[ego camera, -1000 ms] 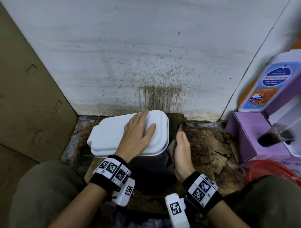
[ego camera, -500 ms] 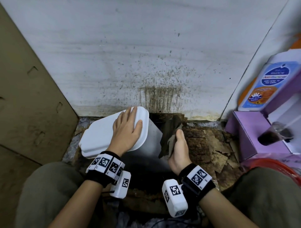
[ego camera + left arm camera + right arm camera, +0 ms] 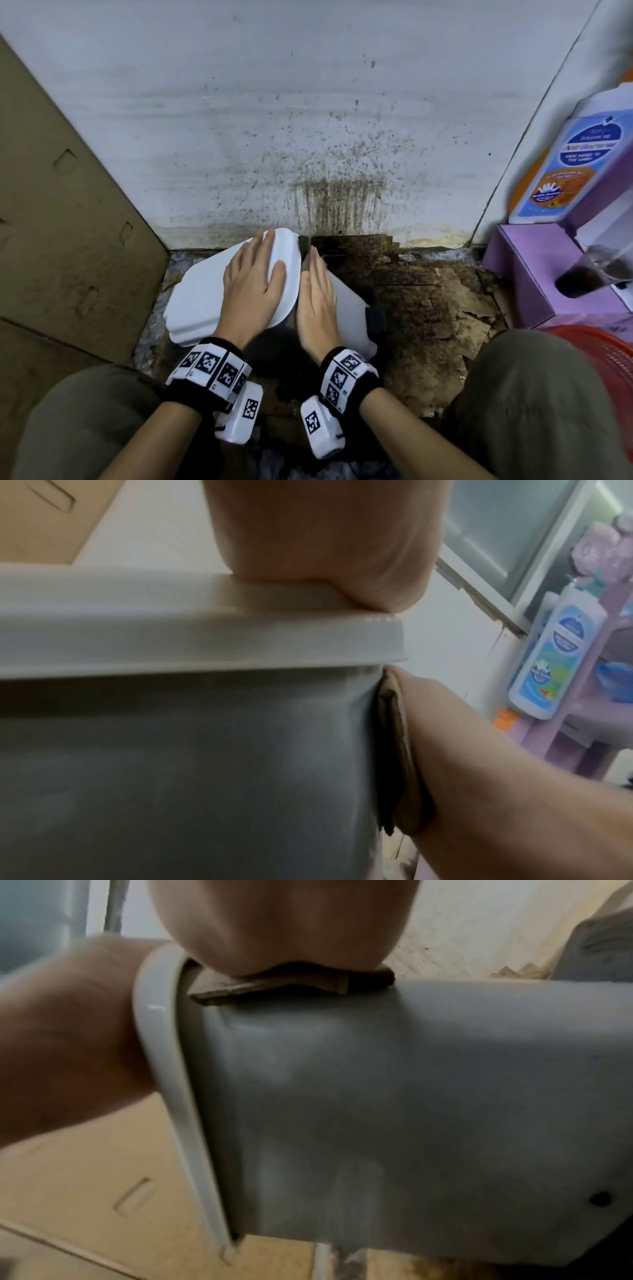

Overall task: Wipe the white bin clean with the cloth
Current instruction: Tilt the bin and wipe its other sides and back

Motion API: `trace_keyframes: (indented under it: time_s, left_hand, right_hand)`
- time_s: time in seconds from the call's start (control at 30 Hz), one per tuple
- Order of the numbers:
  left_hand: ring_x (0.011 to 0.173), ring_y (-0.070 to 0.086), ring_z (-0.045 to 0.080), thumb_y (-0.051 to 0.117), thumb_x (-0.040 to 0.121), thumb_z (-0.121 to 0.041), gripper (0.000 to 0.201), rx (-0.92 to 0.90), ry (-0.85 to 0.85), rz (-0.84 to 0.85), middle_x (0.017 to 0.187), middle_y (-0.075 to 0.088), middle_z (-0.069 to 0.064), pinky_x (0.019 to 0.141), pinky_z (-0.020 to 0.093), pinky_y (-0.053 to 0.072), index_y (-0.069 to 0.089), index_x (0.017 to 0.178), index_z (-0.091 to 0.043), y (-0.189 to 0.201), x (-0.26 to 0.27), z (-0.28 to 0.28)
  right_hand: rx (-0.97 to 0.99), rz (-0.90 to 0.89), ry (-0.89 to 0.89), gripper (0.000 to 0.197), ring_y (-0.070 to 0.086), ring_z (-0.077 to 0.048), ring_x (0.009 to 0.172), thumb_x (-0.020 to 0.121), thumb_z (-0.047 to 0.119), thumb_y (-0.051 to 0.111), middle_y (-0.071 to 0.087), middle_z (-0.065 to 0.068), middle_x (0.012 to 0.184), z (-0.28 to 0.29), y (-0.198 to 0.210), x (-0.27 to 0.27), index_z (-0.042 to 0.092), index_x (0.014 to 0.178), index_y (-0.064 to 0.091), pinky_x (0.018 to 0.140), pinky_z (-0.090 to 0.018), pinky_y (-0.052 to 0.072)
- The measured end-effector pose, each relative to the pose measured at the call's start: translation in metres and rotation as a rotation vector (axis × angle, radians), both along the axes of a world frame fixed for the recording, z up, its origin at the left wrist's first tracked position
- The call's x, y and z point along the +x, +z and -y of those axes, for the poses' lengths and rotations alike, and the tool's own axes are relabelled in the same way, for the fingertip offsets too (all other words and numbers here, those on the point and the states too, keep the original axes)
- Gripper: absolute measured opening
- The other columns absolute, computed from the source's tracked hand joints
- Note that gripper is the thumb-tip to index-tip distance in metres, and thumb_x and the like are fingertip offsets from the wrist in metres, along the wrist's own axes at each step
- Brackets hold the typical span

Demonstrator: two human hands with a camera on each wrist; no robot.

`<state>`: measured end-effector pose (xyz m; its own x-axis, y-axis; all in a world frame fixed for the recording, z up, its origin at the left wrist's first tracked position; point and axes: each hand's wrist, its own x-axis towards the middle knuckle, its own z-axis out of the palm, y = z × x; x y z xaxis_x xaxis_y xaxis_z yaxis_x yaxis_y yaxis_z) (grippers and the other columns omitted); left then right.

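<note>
The white bin (image 3: 346, 310) stands tipped to the left on the floor, its lid (image 3: 197, 291) closed. My left hand (image 3: 254, 284) lies flat on the lid with straight fingers. My right hand (image 3: 317, 298) lies flat on the bin's right side wall just under the lid rim, pressing the brown cloth (image 3: 304, 245) against it. In the left wrist view the cloth (image 3: 400, 750) is sandwiched between that hand (image 3: 479, 750) and the wall. The right wrist view shows the cloth (image 3: 291, 987) under my palm (image 3: 281, 920), mostly hidden.
A cardboard sheet (image 3: 68, 222) leans at the left and a stained white wall (image 3: 308, 137) stands behind. Torn brown cardboard (image 3: 428, 298) covers the floor to the right. A purple box (image 3: 534, 274), a bottle (image 3: 575, 164) and a red basket (image 3: 599, 353) crowd the right side.
The bin has tipped further left under my left hand. My right hand, which held the cloth bunched beside the bin, now lies flat on the side wall with the cloth beneath it.
</note>
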<state>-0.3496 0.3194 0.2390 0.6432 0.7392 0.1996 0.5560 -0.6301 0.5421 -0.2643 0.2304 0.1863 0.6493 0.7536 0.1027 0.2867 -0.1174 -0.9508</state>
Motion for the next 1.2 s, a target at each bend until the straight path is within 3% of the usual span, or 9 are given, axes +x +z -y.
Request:
trace_keyframes:
  time_s: [0.23,0.5,0.7,0.83,1.07,1.2]
  left_hand:
    - [0.150,0.027,0.018,0.026,0.098,-0.050,0.064,-0.004,0.012,0.067,0.163,0.032,-0.007,0.122,0.043,0.024,0.032,0.157,-0.027,-0.007,-0.014,-0.014]
    - [0.148,0.029,0.013,0.033,0.100,-0.040,0.058,-0.029,0.046,0.118,0.162,0.035,-0.007,0.117,0.026,0.019,0.036,0.156,-0.024,-0.008,-0.028,-0.026]
    - [0.146,0.029,0.013,0.033,0.098,-0.041,0.059,-0.054,0.067,0.141,0.161,0.036,-0.009,0.118,0.028,0.021,0.037,0.156,-0.026,-0.008,-0.031,-0.029]
    - [0.146,0.029,0.014,0.033,0.098,-0.040,0.060,-0.062,0.075,0.140,0.161,0.036,-0.008,0.117,0.027,0.020,0.036,0.156,-0.027,-0.008,-0.034,-0.030]
    - [0.147,0.030,0.015,0.031,0.097,-0.044,0.062,-0.027,0.047,0.125,0.161,0.036,-0.007,0.117,0.027,0.020,0.037,0.156,-0.025,-0.010,-0.031,-0.028]
    - [0.147,0.030,0.014,0.032,0.096,-0.045,0.062,-0.029,0.051,0.132,0.161,0.036,-0.008,0.119,0.032,0.023,0.037,0.155,-0.026,-0.008,-0.029,-0.025]
  right_hand:
    - [0.058,0.050,-0.038,0.051,0.007,0.004,0.152,0.107,0.039,0.020,0.016,0.016,0.166,-0.003,-0.040,0.007,0.033,0.157,0.018,0.124,-0.021,0.006]
    - [-0.157,-0.064,-0.181,0.048,0.015,-0.008,0.153,0.110,0.029,0.024,0.020,0.008,0.166,0.021,-0.108,0.042,0.028,0.157,0.022,0.126,-0.032,0.009]
    - [-0.143,-0.058,-0.247,0.059,0.020,-0.009,0.152,0.101,0.043,0.021,0.027,0.009,0.164,0.013,-0.104,0.037,0.026,0.156,0.031,0.126,-0.033,0.012]
    - [-0.091,-0.075,-0.259,0.060,0.020,-0.011,0.152,0.100,0.042,0.022,0.028,0.006,0.164,-0.003,-0.086,0.023,0.024,0.156,0.032,0.126,-0.039,0.013]
    - [0.033,-0.043,-0.043,0.058,0.006,0.001,0.153,0.101,0.039,0.021,0.015,0.011,0.167,-0.029,-0.013,-0.018,0.027,0.158,0.023,0.126,-0.027,0.002]
    - [0.072,0.102,-0.025,0.057,0.007,0.001,0.153,0.105,0.040,0.020,0.017,0.010,0.167,-0.022,-0.016,-0.017,0.024,0.159,0.022,0.126,-0.027,0.006]
